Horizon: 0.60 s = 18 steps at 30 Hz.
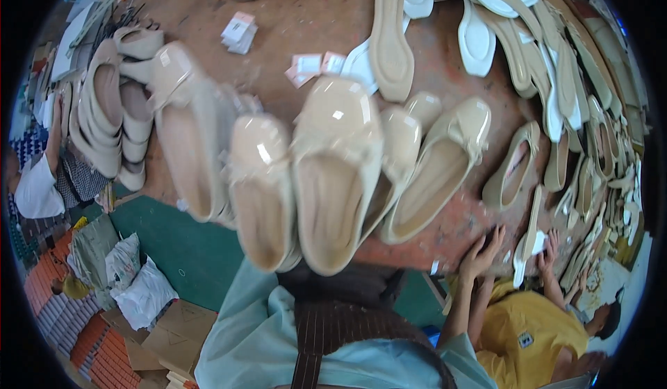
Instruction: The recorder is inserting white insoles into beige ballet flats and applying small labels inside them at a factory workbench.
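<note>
My right hand (482, 252) lies at the table's near edge with its fingers stretched apart, holding nothing. It is below a beige flat shoe (515, 167) that has its opening turned up. My left hand does not show; the left sleeve (240, 319) runs up behind the shoes at the table edge. In front of me stands a row of glossy beige ballet flats with bows: a large middle one (337, 174), one to its left (260, 194), one leaning to the right (441, 170) and a blurred one (187, 132) further left.
More beige shoes (108, 104) are stacked at the left. Beige insoles (392, 42) and white ones (477, 42) spread across the far right. Paper tags (240, 31) lie mid-table. A co-worker in yellow (528, 333) handles an insole at right. Plastic bags (146, 288) and cardboard (174, 333) sit lower left.
</note>
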{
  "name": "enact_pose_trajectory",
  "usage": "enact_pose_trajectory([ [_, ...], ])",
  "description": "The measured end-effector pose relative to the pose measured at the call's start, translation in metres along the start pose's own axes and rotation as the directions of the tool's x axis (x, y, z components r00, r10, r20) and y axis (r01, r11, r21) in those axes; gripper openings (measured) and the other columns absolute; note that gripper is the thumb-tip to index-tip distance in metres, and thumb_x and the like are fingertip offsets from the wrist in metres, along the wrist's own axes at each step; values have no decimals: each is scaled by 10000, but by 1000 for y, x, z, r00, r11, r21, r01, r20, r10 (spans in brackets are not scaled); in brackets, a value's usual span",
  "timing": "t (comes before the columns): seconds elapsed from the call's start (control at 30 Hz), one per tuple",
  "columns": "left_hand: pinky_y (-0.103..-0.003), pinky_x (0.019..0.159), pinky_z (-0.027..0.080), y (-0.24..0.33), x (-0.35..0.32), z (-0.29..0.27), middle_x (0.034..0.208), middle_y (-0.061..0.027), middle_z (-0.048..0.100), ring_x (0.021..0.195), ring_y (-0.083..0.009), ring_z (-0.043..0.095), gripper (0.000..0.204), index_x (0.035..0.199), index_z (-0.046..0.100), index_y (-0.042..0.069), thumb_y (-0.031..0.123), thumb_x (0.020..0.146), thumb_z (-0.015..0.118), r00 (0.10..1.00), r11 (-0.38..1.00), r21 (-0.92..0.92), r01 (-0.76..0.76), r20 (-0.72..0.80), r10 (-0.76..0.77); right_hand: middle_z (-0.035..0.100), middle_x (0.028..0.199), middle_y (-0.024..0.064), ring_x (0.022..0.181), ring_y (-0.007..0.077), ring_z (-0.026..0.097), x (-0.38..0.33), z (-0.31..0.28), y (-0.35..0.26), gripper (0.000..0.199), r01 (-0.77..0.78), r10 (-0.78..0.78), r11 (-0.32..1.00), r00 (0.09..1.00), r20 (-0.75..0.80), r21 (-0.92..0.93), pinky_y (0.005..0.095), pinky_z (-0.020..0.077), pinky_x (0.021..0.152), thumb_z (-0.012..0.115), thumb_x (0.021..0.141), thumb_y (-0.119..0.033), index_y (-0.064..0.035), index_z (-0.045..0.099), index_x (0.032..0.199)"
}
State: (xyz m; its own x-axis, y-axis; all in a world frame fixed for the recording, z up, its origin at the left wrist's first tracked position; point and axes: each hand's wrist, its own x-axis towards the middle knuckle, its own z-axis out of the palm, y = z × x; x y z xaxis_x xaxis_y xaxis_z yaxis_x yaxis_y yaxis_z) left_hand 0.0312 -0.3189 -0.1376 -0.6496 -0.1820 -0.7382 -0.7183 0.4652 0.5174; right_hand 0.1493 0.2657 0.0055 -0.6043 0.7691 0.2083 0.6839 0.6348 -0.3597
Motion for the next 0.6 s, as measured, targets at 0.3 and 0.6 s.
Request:
enact_pose_trajectory([
  [0.3, -418, 1028, 425, -69, -16, -16, 1283, -219, 568, 1209, -297, 547, 505, 1299, 513, -70, 329, 991, 547, 998, 967, -247, -58, 5, 61, 353, 1505, 233, 1421, 386, 290, -38, 45, -116, 503, 164, -172, 981, 983, 71, 105, 467, 212, 1171, 517, 974, -141, -10, 389, 1443],
  [0.6, -424, 1018, 440, -9, 13, -8, 1257, -226, 584, 1201, -298, 558, 503, 1287, 522, -75, 332, 993, 540, 998, 974, -223, -37, 43, 48, 245, 1554, 260, 1440, 442, 219, -46, 40, -128, 600, 167, -172, 985, 966, 195, 39, 532, 161, 1175, 430, 994, -369, -34, 327, 1481],
])
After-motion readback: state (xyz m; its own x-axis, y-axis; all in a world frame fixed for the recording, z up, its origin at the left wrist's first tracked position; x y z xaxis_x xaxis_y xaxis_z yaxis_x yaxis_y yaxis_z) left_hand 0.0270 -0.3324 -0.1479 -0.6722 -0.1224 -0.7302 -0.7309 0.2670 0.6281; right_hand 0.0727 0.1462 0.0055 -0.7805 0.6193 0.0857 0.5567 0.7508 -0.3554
